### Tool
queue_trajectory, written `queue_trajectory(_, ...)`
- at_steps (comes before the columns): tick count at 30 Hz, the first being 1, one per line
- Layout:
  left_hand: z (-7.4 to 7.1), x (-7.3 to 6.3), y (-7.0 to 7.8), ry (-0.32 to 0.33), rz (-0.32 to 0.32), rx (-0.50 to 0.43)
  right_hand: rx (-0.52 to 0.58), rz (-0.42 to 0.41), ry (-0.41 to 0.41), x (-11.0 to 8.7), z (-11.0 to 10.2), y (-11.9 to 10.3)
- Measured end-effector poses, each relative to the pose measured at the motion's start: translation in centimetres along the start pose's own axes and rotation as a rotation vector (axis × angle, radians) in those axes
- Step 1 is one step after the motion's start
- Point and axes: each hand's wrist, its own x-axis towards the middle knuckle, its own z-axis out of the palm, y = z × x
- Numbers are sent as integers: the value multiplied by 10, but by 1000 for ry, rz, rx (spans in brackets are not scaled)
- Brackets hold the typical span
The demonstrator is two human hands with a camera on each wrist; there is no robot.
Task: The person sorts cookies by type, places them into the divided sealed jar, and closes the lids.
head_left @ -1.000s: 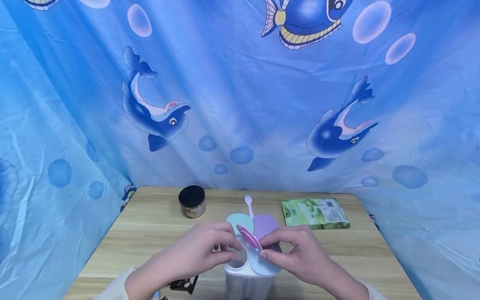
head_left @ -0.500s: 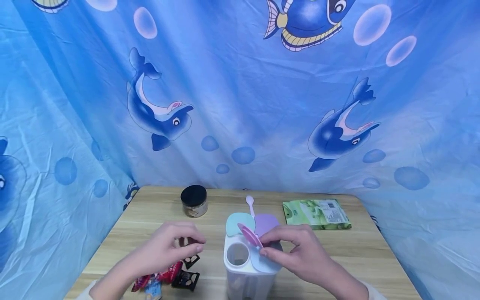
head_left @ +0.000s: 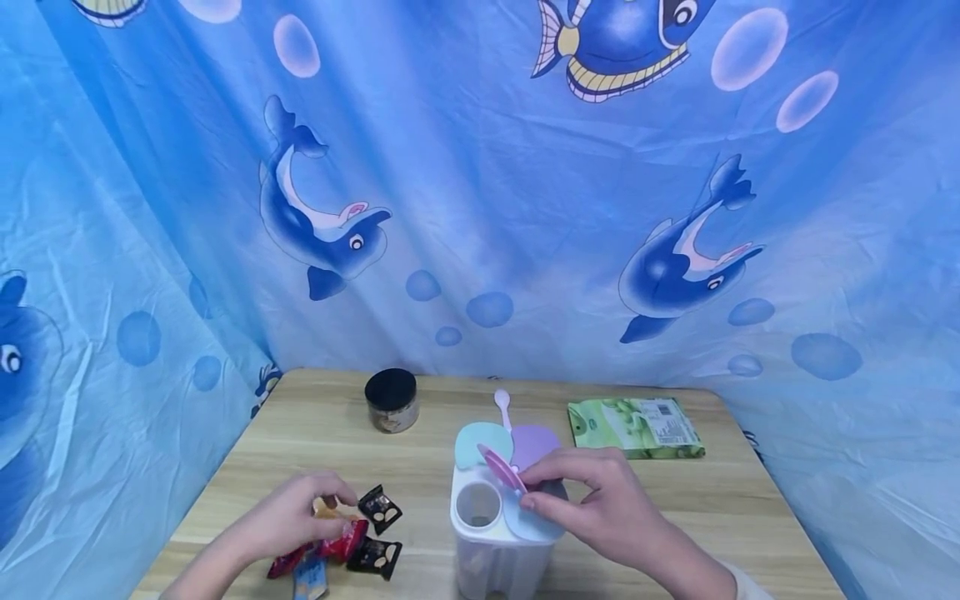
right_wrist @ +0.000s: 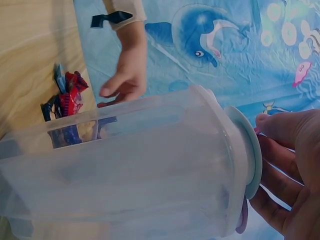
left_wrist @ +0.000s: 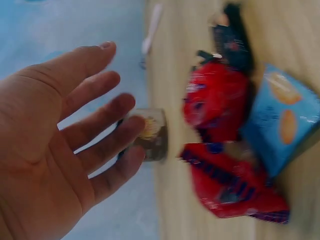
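Observation:
My right hand point(head_left: 607, 500) pinches a raised pink lid point(head_left: 501, 469) between thumb and fingers. That lid belongs to a translucent storage container point(head_left: 498, 571) with a white top, and a round opening point(head_left: 478, 507) shows under it. My left hand point(left_wrist: 55, 140), loosely spread and holding nothing, hovers above a cluster of wrapped snacks on the table's left side. Among them are red packets point(left_wrist: 217, 100), a blue packet point(left_wrist: 285, 120) and two black packets point(head_left: 380, 508). In the right wrist view, the container's clear side point(right_wrist: 125, 175) fills much of the picture.
Behind the container lies a pale spoon point(head_left: 502, 407). A black-lidded jar point(head_left: 392, 403) stands at the back left, and a green pouch point(head_left: 637, 427) lies at the back right. The blue curtain point(head_left: 480, 208) hangs behind the wooden table point(head_left: 720, 500).
My left hand has moved away from the container's opening, left and down to over the snack packets. The right hand stays in place with the pink lid.

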Motion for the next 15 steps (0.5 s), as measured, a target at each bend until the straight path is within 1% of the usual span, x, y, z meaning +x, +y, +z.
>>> queue_trajectory(2, 7, 0, -5, -16, -14, 57, 3, 9, 0, -1, 0, 0)
queue_trajectory(3, 9, 0, -7, -23, -11, 76, 4, 14, -1, -1, 0, 0)
queue_trajectory(9, 18, 0, -15, -67, 1, 112, 11, 22, 0, -2, 0, 0)
queue_trajectory(12, 22, 0, -18, -75, -5, 145, 13, 32, -2, -2, -1, 0)
queue_trajectory(13, 23, 0, -19, -76, -15, 157, 13, 36, -2, -2, -1, 0)
queue_trajectory(15, 26, 1, -20, -90, -44, 147, 11, 44, -3, -3, -1, 0)
